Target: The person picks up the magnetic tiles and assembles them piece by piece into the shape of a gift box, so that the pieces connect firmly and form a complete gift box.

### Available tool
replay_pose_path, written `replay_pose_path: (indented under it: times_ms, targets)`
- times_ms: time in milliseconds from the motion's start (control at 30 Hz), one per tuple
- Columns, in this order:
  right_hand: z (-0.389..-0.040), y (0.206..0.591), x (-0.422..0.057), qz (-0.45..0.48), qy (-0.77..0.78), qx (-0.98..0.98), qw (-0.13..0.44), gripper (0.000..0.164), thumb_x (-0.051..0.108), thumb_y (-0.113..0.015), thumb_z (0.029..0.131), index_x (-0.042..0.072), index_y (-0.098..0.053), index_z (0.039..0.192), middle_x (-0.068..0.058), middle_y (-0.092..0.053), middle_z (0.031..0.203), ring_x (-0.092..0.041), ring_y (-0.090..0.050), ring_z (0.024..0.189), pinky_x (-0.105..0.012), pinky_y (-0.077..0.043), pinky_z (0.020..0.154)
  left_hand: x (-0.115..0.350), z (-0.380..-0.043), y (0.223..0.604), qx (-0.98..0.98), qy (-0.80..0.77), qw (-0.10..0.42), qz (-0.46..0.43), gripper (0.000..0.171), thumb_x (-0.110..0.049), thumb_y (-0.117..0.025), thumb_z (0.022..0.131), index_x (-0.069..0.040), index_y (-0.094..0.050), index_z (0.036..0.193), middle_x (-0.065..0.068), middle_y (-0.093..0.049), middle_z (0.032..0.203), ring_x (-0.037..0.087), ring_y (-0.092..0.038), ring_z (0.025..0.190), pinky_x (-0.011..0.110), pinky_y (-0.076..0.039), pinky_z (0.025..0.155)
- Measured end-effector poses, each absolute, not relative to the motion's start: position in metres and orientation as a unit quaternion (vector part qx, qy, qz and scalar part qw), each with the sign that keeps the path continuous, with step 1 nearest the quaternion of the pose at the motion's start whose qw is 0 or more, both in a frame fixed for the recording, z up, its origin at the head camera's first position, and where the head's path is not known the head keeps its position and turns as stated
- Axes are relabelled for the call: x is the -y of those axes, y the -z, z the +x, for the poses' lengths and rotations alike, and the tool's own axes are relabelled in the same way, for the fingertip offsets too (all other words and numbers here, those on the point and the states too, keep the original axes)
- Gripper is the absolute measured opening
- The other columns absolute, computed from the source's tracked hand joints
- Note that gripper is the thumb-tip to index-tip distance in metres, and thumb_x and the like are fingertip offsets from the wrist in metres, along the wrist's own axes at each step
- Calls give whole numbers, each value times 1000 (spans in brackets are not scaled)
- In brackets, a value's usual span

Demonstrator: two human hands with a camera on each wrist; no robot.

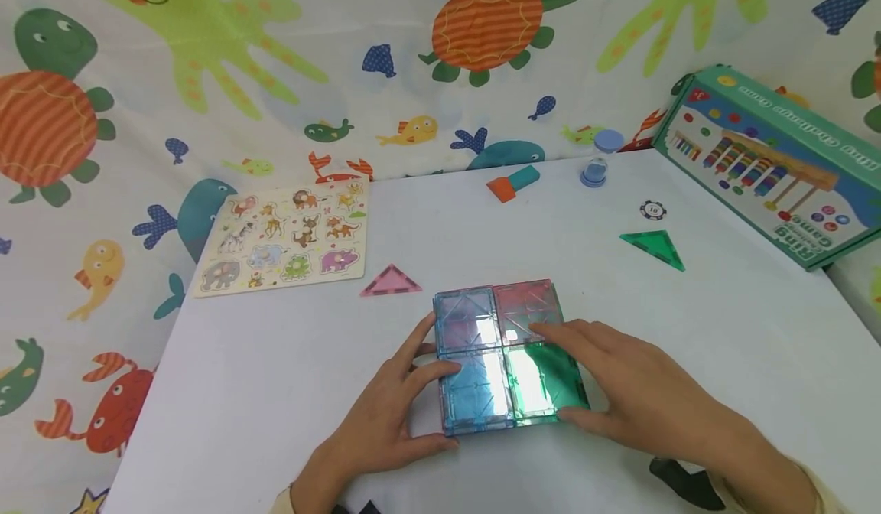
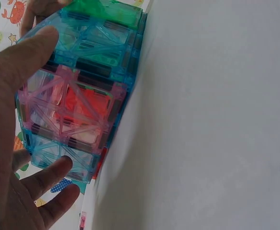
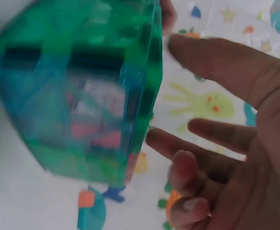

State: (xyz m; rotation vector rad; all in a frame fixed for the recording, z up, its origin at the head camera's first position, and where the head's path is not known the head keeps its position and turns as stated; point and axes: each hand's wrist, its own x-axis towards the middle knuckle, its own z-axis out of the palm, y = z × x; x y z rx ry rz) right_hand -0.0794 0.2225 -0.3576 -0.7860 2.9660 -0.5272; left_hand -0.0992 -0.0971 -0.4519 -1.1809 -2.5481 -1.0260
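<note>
A block built of translucent magnetic tiles [image 1: 475, 388], with blue, pink and green squares on top, sits on the white table between both hands. My left hand [image 1: 385, 414] lies along its left side with fingers spread, thumb by the near corner and one fingertip over the top. In the left wrist view, pink and blue tiles [image 2: 68, 110] form its side. My right hand [image 1: 640, 384] reaches over the right side, a fingertip on the top and the thumb at the near right corner. In the right wrist view, its fingers [image 3: 216, 163] spread loosely beside the green and blue tiles [image 3: 96, 72].
A pink triangle tile [image 1: 391, 281] and a wooden animal puzzle [image 1: 285, 239] lie left. Behind are an orange and teal piece [image 1: 512, 183] and a small blue-capped timer [image 1: 594, 170]. A chip [image 1: 652, 209], green triangle tile [image 1: 657, 248] and green game box [image 1: 764, 170] are right.
</note>
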Motion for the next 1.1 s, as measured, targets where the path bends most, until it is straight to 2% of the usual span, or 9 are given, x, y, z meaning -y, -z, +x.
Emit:
replay_pose_path:
  times_ms: [100,167,233,333,433,567,767,967,1100]
  targets:
    - [-97,362,-241,-200,196,-959,-44,76,45,-77,74,27,-43,139,7,-56,121,-7,-53,86,-23,-48,61,97,-100,451,848,343,76,-396,90,-50,-84,60,-25,-44,137,18,-12,156,16,-44,124,41,-45,83]
    - [-119,368,-262,-137,204,-967,-69,65,43,-73,80,19,-48,135,-1,-56,119,-14,-50,81,-29,-44,58,97,-100,451,844,349,81,-400,90,-49,-84,60,-24,-45,137,19,-13,156,18,-45,124,42,-45,84]
    - [-147,378,-288,-63,199,-975,-72,61,42,-69,84,10,-50,132,-13,-53,117,-26,-50,85,-41,-46,62,98,-100,450,840,353,87,-402,90,-48,-85,60,-22,-46,136,20,-14,155,19,-45,124,43,-45,84]
    - [-182,398,-327,21,187,-982,-22,71,49,-61,87,0,-42,136,-31,-40,123,-44,-45,99,-60,-42,75,98,-99,450,839,357,86,-402,89,-47,-85,60,-22,-46,136,20,-14,155,19,-46,123,43,-46,84]
    - [-200,415,-353,47,187,-980,42,84,56,-57,86,-2,-32,141,-38,-31,125,-50,-41,102,-66,-38,79,98,-99,449,838,359,83,-403,88,-46,-85,61,-22,-46,136,20,-14,155,19,-46,123,40,-47,82]
    - [-210,424,-368,41,199,-976,84,82,53,-56,88,3,-28,145,-37,-27,122,-48,-43,95,-63,-40,75,98,-101,448,829,368,90,-412,87,-43,-85,61,-21,-48,136,22,-16,154,20,-47,121,36,-47,80]
    - [-216,426,-373,48,205,-975,76,63,35,-57,92,6,-33,143,-36,-26,120,-47,-44,90,-58,-42,68,98,-102,448,825,372,97,-415,87,-41,-85,61,-19,-48,136,23,-19,153,19,-48,120,39,-46,82]
    - [-221,430,-374,56,237,-969,50,56,24,-64,89,5,-38,134,-34,-36,117,-47,-43,96,-62,-39,77,99,-102,449,829,372,89,-408,87,-41,-85,61,-21,-47,137,21,-18,154,18,-48,121,40,-46,84]
    - [-220,423,-360,67,267,-961,20,53,17,-67,86,2,-39,128,-29,-49,110,-41,-47,93,-56,-42,76,99,-102,450,832,370,84,-405,87,-41,-85,61,-21,-46,137,20,-17,154,17,-48,121,41,-46,85]
